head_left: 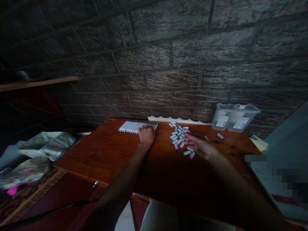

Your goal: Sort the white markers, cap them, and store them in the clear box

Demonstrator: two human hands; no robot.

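Observation:
White markers with coloured ends lie side by side in a tight row [130, 126] near the back of the wooden table. Over the right end of that row is my left hand [146, 135], its fingers bent down and closed on markers there; the fingertips are partly hidden. To the right, a loose heap of similar short markers [179, 134] is scattered on the wood, with green, blue, purple and pink ends. My right hand [201, 147] reaches in from the right, fingers stretched out and apart at the heap's edge. I see no marker gripped in it.
Two clear plastic containers [234, 118] with labels stand at the back right, and a single marker [220, 136] lies before them. A wavy white strip [178, 120] runs along the brick wall. Plastic bags [45, 144] lie left of the table [96, 150].

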